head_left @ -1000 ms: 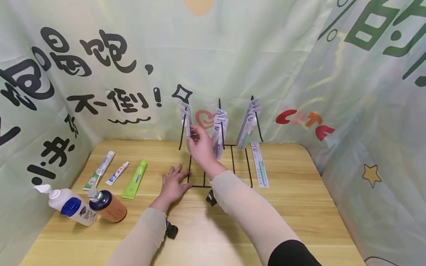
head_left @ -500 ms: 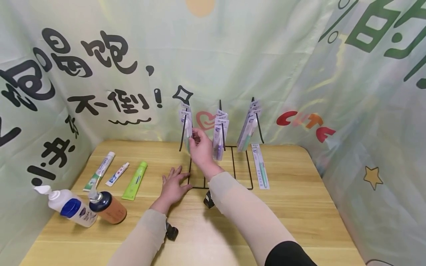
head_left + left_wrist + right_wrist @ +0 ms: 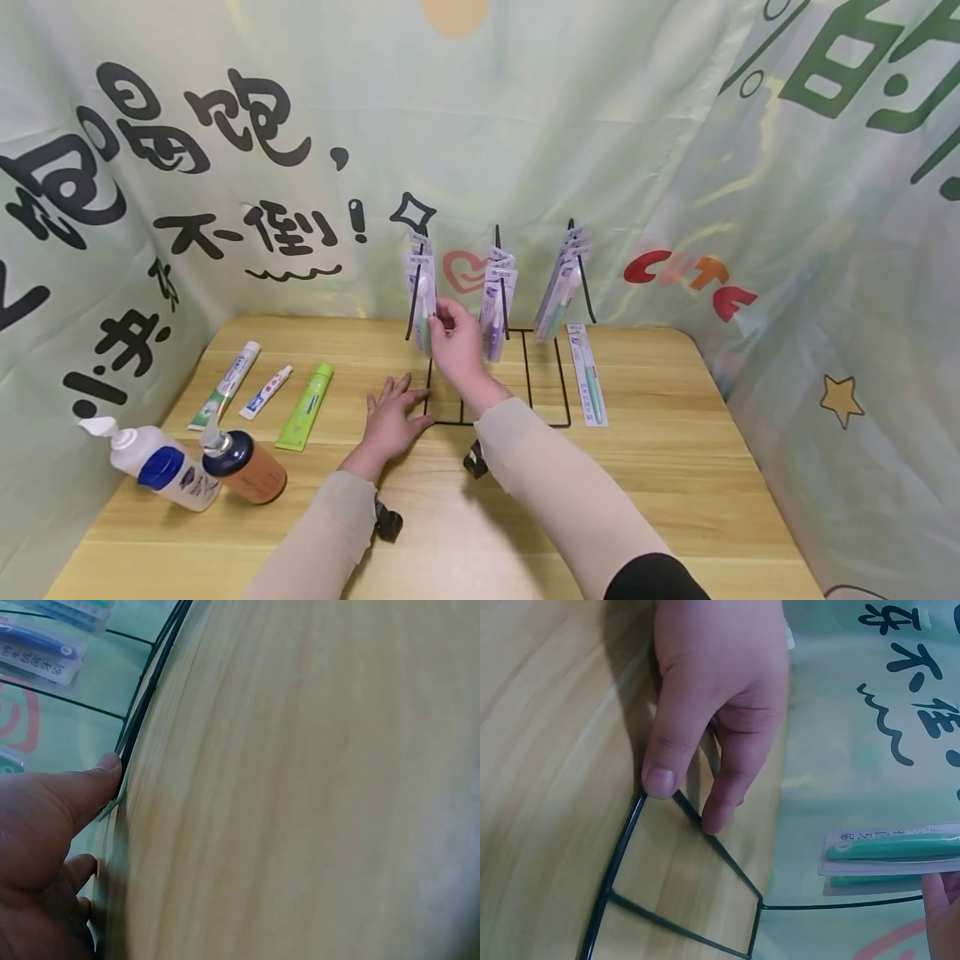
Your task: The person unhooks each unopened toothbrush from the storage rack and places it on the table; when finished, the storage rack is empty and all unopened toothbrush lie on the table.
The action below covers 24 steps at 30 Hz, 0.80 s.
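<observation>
A pale wooden table (image 3: 675,467) with a smooth, straight grain carried a thin black wire rack (image 3: 525,392) at its far middle, its flat base frame lying on the wood and three upright prongs hung with carded toothbrush packs. The left hand (image 3: 390,417) lay flat on the table with fingers straight and spread, thumb and fingertips (image 3: 660,780) pressing the near left corner of the frame. The right hand (image 3: 456,342), raised at the left prong, pinched between thumb and fingertips a glossy blister pack holding a green toothbrush (image 3: 424,300), hanging there.
</observation>
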Tool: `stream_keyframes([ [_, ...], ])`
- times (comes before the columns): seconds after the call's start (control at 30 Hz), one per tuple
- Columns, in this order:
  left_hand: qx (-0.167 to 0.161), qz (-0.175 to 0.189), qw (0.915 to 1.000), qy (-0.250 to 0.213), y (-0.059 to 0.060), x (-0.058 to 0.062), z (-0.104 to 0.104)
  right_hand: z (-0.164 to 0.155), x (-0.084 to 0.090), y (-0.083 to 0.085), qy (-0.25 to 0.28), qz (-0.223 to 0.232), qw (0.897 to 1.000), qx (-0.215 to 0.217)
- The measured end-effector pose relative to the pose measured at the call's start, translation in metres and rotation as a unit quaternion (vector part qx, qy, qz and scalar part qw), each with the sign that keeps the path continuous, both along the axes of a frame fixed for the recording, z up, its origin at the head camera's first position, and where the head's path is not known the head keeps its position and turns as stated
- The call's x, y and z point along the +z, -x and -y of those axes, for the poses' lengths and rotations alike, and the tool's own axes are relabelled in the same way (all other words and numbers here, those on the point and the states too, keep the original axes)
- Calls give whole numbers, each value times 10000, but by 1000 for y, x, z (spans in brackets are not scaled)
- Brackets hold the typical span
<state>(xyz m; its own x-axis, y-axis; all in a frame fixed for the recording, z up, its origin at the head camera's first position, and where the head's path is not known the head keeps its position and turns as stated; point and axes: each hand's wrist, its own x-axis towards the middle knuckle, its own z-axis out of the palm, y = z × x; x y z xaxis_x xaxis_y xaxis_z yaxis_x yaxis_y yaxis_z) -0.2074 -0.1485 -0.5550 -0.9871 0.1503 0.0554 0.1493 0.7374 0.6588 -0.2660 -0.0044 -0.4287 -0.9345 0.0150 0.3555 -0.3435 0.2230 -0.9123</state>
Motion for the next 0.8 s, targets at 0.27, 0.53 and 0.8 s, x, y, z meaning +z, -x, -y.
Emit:
stream_keyframes([
  [0.27, -26, 80, 9999, 63, -1, -1, 0, -11, -1, -15, -193, -231, 9995, 34],
  [0.53, 15, 235, 9997, 32, -4, 1, 1, -29, -6, -39, -182, -739, 9969, 221],
  [0.8, -41, 271, 9996, -20, -3, 2, 1, -80, -14, -79, -151, -603, 9954, 731],
])
